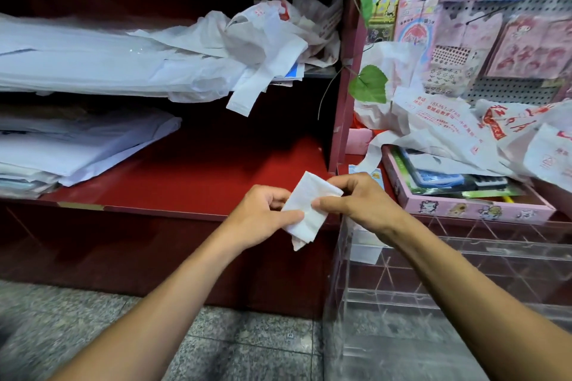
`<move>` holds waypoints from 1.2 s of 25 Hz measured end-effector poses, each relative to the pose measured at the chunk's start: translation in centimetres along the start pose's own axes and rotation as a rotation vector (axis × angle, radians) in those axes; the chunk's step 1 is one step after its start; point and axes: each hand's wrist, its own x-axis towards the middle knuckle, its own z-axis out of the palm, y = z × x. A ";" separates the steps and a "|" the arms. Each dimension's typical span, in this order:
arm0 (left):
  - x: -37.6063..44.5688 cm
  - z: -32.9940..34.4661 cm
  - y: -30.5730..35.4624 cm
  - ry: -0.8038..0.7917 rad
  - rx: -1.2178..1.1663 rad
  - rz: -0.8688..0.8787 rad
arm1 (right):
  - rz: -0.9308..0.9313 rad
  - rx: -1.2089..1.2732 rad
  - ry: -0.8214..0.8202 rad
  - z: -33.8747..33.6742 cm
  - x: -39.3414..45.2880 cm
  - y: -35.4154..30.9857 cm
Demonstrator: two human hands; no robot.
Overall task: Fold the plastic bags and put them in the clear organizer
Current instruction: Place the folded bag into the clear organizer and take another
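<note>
1. The folded plastic bag (305,209) was held in the air between both hands, in front of the front edge of the red lower shelf (198,176) and just left of the clear organizer (448,272).
2. The left hand (263,216) grasped the bag's left edge, its thumb lying across the front of the bag and its fingers curled behind.
3. The right hand (356,198) pinched the bag's right side, thumb tip on the front and bent fingers over the upper right corner. Each grip was closed on the bag.
4. The bag was white and thin, folded into a small, roughly rectangular packet tilted on a diagonal, with a narrower tail hanging below the hands.
5. Loose plastic bags (266,40) lay crumpled in a heap at the right end of the upper shelf, one strip hanging over its front edge. More bags with red print (464,130) were draped over the pink box (464,207) on the right.
6. The organizer's walls were transparent and hard to trace; its dividers showed as faint lines, and its right and lower parts were cut off by the frame. A pale item inside its top left cell could not be made out clearly.
7. The fingers behind the bag were hidden, so the folds on its back could not be seen.
</note>
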 end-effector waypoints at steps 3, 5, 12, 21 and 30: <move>0.4 3.4 2.5 0.087 -0.254 -0.061 | 0.071 0.252 0.146 -1.3 -2.0 -0.4; 0.8 5.8 3.9 0.123 -0.369 -0.056 | 0.128 0.263 0.116 -2.4 -3.4 -0.2; 3.1 10.5 4.3 0.247 -0.153 -0.085 | 0.278 0.386 0.578 -8.8 -6.2 2.2; 5.1 13.5 1.9 0.092 0.566 0.083 | 0.060 -0.221 0.675 -14.9 -7.0 4.8; 5.8 14.0 1.6 0.062 0.573 0.068 | -0.036 -0.678 0.362 -14.7 -5.1 6.4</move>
